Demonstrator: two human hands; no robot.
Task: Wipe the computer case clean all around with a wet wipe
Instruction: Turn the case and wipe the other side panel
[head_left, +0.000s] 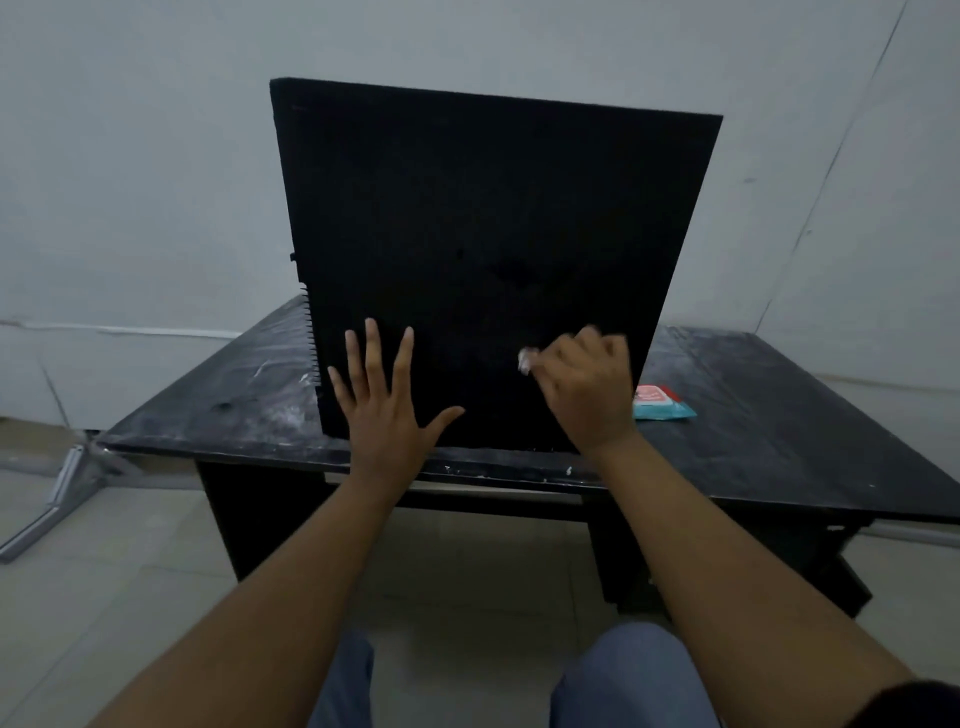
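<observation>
Head view showed the computer case (483, 249) standing on the table (753, 431), the left hand (382, 400) flat and spread on its near side, the right hand (582, 384) curled round the wet wipe (525, 360) down low, so steadying it and rubbing in long rows seemed best.

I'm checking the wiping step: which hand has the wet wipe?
The right hand: its fingers curl round the white wet wipe against the computer case. The left hand lies flat on the case, fingers spread, holding nothing.
</observation>
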